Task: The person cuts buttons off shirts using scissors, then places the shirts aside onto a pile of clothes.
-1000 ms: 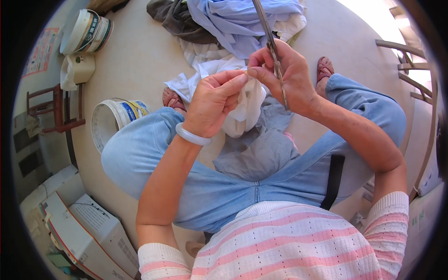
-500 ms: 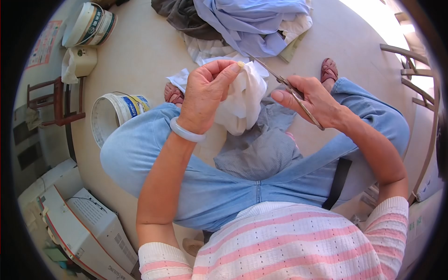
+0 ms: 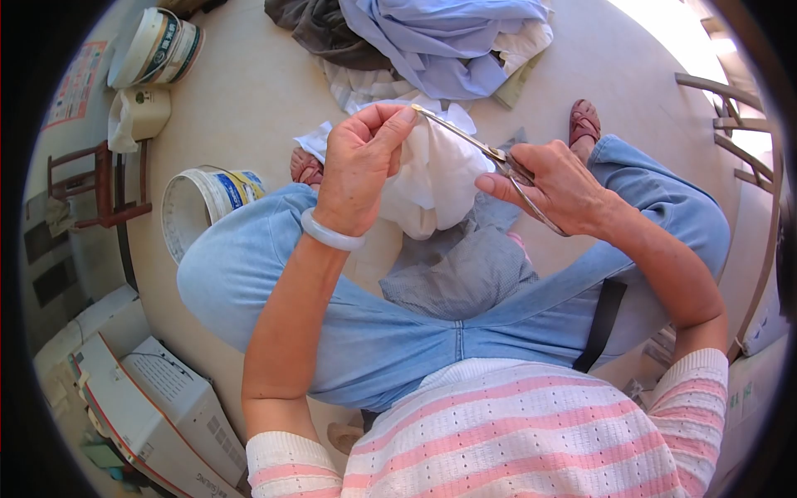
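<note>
My left hand is closed in a pinch on a white cloth, which hangs in folds below the fingers. At the fingertips shows a small yellowish bit, too small to name. In my right hand is a pair of metal scissors, fingers around the handles. The blades look nearly closed and reach left, their tips at my left thumb and forefinger. Whether they touch the cloth cannot be made out. A grey checked cloth lies between my legs, below the white one.
A pile of clothes, blue, dark and white, lies on the floor ahead. To the left stand a white bucket, another bucket and a small wooden stool. Boxes are at lower left, a wooden chair at right.
The scissors have swung left and down, bringing their tips to my left fingertips. My left hand has shifted slightly left with the white cloth.
</note>
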The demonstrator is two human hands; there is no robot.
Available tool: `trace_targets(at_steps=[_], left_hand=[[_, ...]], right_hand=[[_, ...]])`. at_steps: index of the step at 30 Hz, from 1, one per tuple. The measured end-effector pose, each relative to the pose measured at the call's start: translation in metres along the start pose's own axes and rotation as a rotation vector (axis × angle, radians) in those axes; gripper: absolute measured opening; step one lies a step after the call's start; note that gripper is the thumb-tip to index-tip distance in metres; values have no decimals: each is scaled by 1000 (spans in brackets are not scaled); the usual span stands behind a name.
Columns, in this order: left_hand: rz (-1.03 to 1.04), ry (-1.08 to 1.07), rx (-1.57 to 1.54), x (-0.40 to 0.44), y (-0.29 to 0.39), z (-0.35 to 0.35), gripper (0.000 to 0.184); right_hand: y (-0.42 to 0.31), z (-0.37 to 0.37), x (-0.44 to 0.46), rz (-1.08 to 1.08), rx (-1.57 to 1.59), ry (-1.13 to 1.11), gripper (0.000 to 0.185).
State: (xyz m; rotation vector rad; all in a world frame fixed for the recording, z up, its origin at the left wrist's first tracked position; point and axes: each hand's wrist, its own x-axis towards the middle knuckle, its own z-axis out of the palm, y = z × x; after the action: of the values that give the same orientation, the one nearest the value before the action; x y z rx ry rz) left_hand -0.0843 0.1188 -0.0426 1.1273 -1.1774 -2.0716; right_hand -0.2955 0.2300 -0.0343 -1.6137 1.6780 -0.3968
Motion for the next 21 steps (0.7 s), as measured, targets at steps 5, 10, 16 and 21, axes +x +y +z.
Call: trace_targets(at_steps=[5, 10, 16, 21], left_hand=[[60, 63, 91, -2, 3, 8, 17], [193, 102, 257, 0, -3, 5, 16], [272, 103, 431, 0, -6, 4, 18], [287, 120, 420, 3, -8, 6, 16]], right_hand=[[-4, 0, 0, 130, 215, -112, 74], [-7, -2, 0, 218, 388, -188, 77], [-5, -4, 1, 201, 361, -213, 79], [-7, -5, -1, 218, 379, -187, 80]])
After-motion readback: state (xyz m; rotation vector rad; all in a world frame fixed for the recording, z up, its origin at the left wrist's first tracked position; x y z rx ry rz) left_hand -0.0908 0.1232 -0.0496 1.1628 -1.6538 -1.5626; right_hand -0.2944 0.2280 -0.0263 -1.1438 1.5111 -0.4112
